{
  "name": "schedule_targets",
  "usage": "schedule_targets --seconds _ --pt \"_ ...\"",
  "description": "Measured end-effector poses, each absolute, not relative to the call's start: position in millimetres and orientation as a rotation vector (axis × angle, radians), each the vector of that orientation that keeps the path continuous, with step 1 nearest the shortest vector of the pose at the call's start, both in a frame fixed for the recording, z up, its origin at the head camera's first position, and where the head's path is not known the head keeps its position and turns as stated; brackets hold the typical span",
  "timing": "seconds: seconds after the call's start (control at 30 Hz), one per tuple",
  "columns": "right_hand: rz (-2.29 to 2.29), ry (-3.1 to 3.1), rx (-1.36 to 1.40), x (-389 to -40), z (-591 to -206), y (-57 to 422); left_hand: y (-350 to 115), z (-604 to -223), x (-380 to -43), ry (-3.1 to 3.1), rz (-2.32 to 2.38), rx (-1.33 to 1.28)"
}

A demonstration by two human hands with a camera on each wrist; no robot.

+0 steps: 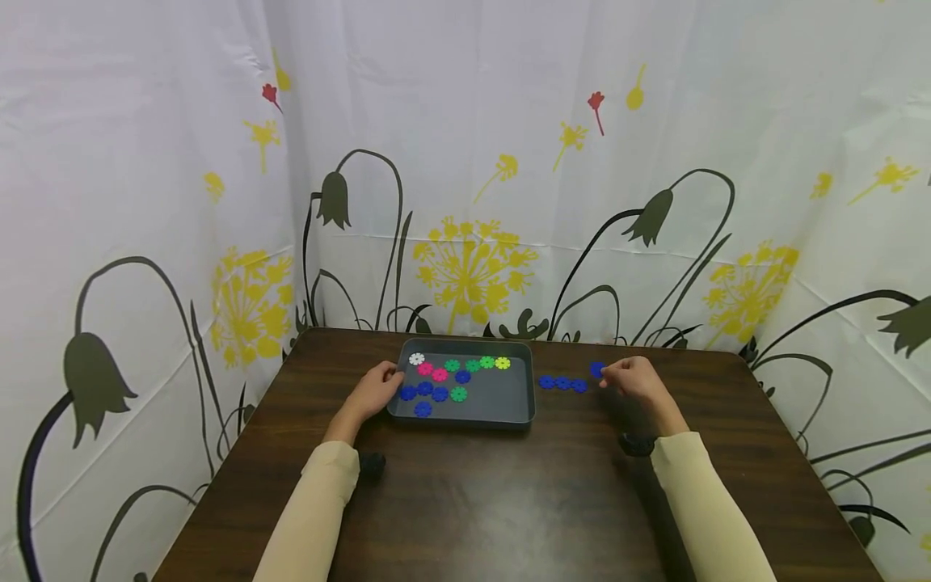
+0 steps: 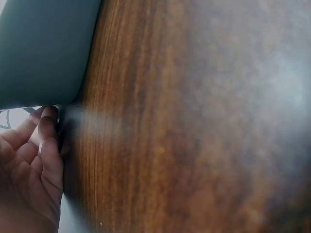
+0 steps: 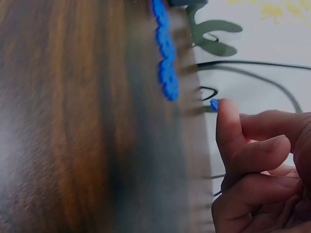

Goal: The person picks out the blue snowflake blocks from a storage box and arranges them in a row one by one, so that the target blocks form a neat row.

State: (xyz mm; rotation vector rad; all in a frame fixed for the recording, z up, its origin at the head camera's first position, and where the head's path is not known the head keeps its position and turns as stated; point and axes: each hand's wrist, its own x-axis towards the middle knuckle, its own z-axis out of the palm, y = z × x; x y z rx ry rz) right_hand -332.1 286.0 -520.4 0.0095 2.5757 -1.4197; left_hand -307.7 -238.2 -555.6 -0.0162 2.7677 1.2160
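My right hand [image 1: 634, 377] pinches a blue flower-shaped disc [image 1: 597, 369] between thumb and fingertips, just above the table. In the right wrist view only a sliver of this disc [image 3: 214, 104] shows past the fingertip. To its left, a row of blue flower-shaped discs [image 1: 563, 383] lies joined on the table. My left hand [image 1: 376, 390] grips the left side of a dark grey tray [image 1: 502, 408], fingertips at its rim. The left wrist view has the left hand [image 2: 36, 165] against the tray's outer wall [image 2: 43, 53].
Inside the tray lie loose flower-shaped discs: one white [image 1: 417, 359], two pink [image 1: 440, 374], one yellow [image 1: 503, 364], several green [image 1: 458, 394] and several blue [image 1: 440, 394]. The dark wooden table [image 1: 465, 501] ends at a patterned white curtain [image 1: 465, 121] behind.
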Motion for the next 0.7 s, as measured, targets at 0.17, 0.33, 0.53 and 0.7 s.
schedule_targets --seconds 0.17,0.33,0.53,0.7 --pt "-1.390 2.519 0.044 -337 -533 295 -239 -554 -307 2.764 1.219 -0.020" --pt "-1.413 2.452 0.060 -336 -540 299 -240 -551 -308 2.768 1.221 -0.006" --pt "-1.451 2.370 0.152 -334 -545 295 -242 -555 -311 2.756 1.218 0.008" --pt "-1.453 2.367 0.191 -332 -547 296 -250 -571 -322 2.793 1.210 0.060"
